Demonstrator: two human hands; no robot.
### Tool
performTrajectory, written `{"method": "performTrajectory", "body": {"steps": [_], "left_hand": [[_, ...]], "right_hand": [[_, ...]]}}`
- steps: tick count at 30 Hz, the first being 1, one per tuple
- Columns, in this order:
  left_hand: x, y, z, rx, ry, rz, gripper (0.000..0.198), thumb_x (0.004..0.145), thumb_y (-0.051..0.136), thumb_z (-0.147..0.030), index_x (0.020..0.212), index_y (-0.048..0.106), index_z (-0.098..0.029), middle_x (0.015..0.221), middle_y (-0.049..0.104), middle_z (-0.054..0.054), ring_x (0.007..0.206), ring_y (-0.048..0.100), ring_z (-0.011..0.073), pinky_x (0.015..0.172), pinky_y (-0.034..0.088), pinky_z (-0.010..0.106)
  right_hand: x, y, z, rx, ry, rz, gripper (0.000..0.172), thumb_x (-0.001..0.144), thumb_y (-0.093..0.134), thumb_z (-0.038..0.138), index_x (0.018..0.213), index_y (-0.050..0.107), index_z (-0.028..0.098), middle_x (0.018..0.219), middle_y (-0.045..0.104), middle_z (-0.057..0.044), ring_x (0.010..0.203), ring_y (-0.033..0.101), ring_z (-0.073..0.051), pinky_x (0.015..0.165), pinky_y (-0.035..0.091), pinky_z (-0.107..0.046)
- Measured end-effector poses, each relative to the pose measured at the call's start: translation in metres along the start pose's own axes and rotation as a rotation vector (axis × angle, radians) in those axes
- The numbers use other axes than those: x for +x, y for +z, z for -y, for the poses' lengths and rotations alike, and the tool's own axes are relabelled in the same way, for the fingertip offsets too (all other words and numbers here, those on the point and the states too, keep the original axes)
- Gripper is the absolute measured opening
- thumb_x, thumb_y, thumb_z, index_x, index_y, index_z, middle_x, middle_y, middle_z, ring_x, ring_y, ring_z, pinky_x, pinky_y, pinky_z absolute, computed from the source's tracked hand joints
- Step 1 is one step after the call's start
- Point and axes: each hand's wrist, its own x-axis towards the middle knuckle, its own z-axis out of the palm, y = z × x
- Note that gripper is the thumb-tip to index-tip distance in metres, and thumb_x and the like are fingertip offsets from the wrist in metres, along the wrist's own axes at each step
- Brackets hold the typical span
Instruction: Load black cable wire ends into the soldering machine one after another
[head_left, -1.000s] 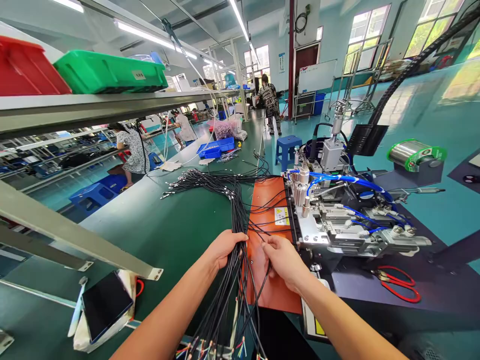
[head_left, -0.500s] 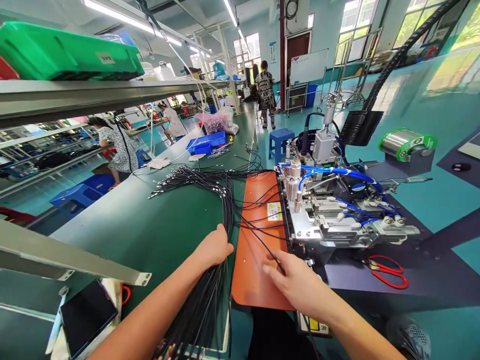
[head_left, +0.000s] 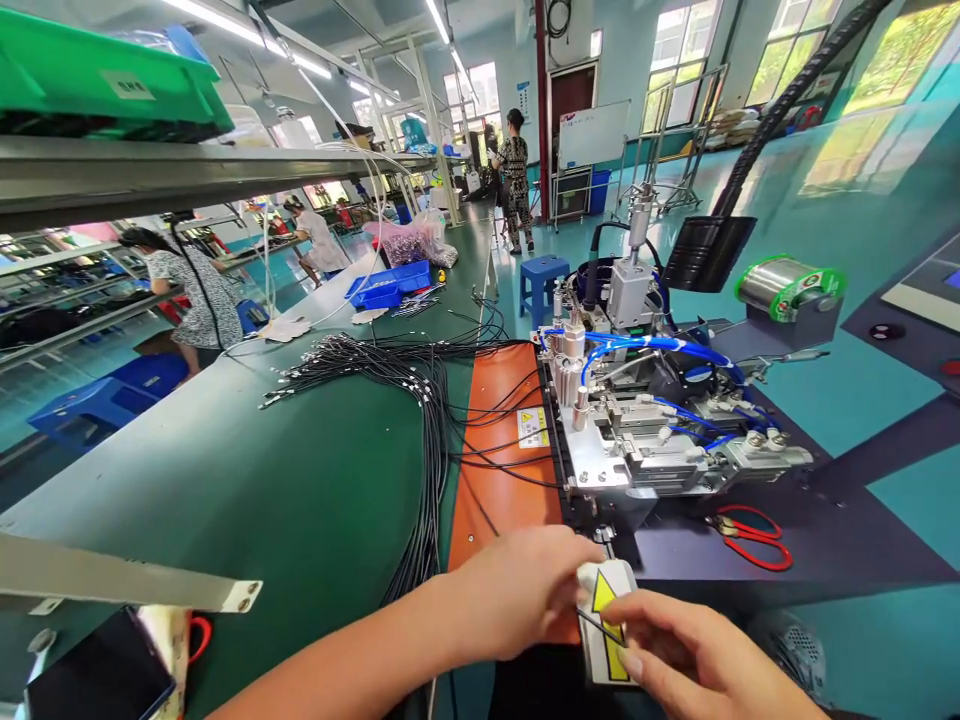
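Bright shop floor, teal walls, ppl working in the bg, one person [head_left: 514,175] standing way out past the fingertips. Long green bench [head_left: 322,490] runs ahead and to the left of the fingers.

Main thing: a thin black cable [head_left: 598,626], sitting in the short gap btwn the two hands. L hand [head_left: 536,585] has its fingers curled around it, w/ the free bit poking out from under them toward the R hand [head_left: 679,640]. R thumb + index are spread a bit, cable end right by the thumb tip; can't tell if it's actually pinched there tbh.

Directly behind that bit of cable, from the cam's POV, is a white box [head_left: 595,662] w/ a yellow label [head_left: 617,662]. Orange plate [head_left: 517,500] starts under the L fingers & goes fwd. Big cable bundle [head_left: 433,480] is left of the L fingers, running fwd onto the bench. Metal machine [head_left: 637,400] is past both sets of fingertips, red-handled cutters [head_left: 726,524] fwd-right of the R fingers.
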Motion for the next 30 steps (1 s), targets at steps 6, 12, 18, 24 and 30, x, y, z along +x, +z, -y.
{"method": "performTrajectory", "body": {"steps": [6, 12, 18, 24, 30], "left_hand": [[0.007, -0.002, 0.005, -0.127, -0.122, -0.039, 0.013, 0.093, 0.055, -0.02, 0.104, 0.062, -0.02, 0.094, 0.065, 0.002, 0.082, 0.059, 0.015, 0.071, 0.044, 0.023], [0.037, 0.011, 0.007, -0.298, -0.099, -0.131, 0.027, 0.088, 0.058, -0.01, 0.113, 0.061, -0.02, 0.098, 0.067, 0.001, 0.086, 0.059, 0.0142, 0.075, 0.044, 0.023], [0.044, 0.023, 0.014, -0.282, -0.056, -0.238, 0.014, 0.093, 0.06, -0.028, 0.096, 0.069, -0.018, 0.088, 0.066, 0.002, 0.082, 0.058, 0.0147, 0.073, 0.042, 0.024], [0.04, 0.033, 0.015, -0.268, -0.019, -0.352, 0.015, 0.096, 0.052, -0.025, 0.093, 0.066, -0.018, 0.088, 0.062, 0.003, 0.08, 0.056, 0.014, 0.071, 0.041, 0.024], [0.035, 0.038, 0.02, -0.245, -0.041, -0.338, 0.023, 0.101, 0.042, -0.028, 0.087, 0.058, -0.017, 0.086, 0.059, 0.003, 0.077, 0.053, 0.0145, 0.07, 0.04, 0.026]], "right_hand": [[0.023, -0.005, 0.006, -0.141, -0.198, -0.195, 0.02, 0.094, 0.052, 0.032, 0.09, 0.069, 0.024, 0.086, 0.067, -0.001, 0.08, 0.063, -0.018, 0.073, 0.047, -0.028], [0.03, -0.011, -0.002, 0.046, -0.12, -0.404, 0.019, 0.089, 0.063, 0.035, 0.105, 0.063, 0.025, 0.101, 0.068, -0.002, 0.092, 0.064, -0.019, 0.082, 0.051, -0.03], [0.03, -0.011, -0.015, 0.232, -0.081, -0.515, 0.034, 0.086, 0.068, 0.04, 0.114, 0.059, 0.023, 0.104, 0.069, -0.004, 0.097, 0.066, -0.019, 0.086, 0.054, -0.029], [0.027, -0.006, -0.017, 0.292, -0.107, -0.571, 0.048, 0.084, 0.073, 0.039, 0.125, 0.053, 0.025, 0.115, 0.068, -0.005, 0.099, 0.066, -0.017, 0.089, 0.056, -0.027], [0.016, -0.006, -0.025, 0.119, -0.102, -0.667, 0.034, 0.088, 0.069, 0.04, 0.117, 0.062, 0.024, 0.104, 0.07, -0.005, 0.095, 0.066, -0.018, 0.085, 0.056, -0.028]]}}
